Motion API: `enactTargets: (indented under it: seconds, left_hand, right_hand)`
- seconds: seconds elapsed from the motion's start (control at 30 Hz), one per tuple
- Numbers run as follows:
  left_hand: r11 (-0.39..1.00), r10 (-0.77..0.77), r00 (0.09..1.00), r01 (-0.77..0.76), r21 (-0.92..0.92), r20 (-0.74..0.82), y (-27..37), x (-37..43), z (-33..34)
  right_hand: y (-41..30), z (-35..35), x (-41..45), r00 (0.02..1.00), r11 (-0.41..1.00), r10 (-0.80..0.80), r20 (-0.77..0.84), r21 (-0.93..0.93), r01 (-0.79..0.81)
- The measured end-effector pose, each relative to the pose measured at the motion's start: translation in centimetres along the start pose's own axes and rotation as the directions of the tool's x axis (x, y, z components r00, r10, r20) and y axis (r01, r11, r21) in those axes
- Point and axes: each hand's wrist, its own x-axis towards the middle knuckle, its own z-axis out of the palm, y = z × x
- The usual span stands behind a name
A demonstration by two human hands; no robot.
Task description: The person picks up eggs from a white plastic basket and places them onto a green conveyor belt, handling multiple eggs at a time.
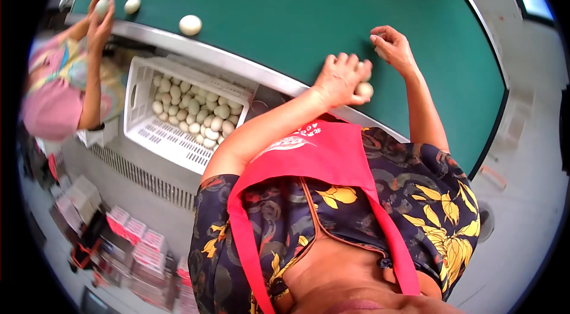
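Note:
My left hand point(343, 80) is palm down on the green tabletop point(276, 6), near its front edge. Two pale eggs lie at its thumb and fingers: one egg point(364, 90) shows between thumb and forefinger, and the other point(366, 72) is partly covered by the fingers. To the right and farther in, my right hand point(392, 49) is just above the table with its fingers curled inward. Something pale shows under those fingers, but whether it is an egg cannot be made out.
A white plastic crate point(182, 160) of many eggs point(193, 107) stands below the table edge at left. Beyond it another person's hands point(100, 24) hold an egg point(101, 7). Loose eggs point(190, 25) lie along the table's left side. Red-and-white boxes point(149, 251) are stacked on the floor.

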Motion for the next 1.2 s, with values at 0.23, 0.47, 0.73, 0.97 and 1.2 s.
enactTargets:
  seconds: [0.23,0.47,0.73,0.97,1.2]
  left_hand:
    - [0.963,0.251,0.963,-0.259,0.073,0.097,0.3,0.6,0.9]
    - [0.904,0.424,0.885,-0.402,-0.142,0.19,1.8,1.6,2.8]
    - [0.964,0.129,0.989,-0.107,-0.243,0.074,0.5,1.9,-0.4]
    - [0.238,-0.435,0.804,0.536,-0.81,0.405,-3.7,-7.4,-13.5]
    - [-0.015,-0.823,0.561,0.139,-0.99,0.091,-6.4,-24.1,-15.9]
  right_hand:
    - [4.5,-1.9,-8.9,0.926,0.947,0.316,0.205,-0.016,-0.319]
    - [8.0,-1.4,-11.5,0.916,0.883,0.38,0.129,0.245,-0.4]
    - [5.4,-2.7,-6.2,0.971,0.984,0.108,-0.212,0.165,-0.073]
    - [-5.8,8.7,0.3,0.952,0.932,-0.303,0.034,-0.197,0.304]
    - [-13.7,21.7,2.2,0.872,0.601,-0.357,0.336,-0.631,0.49]
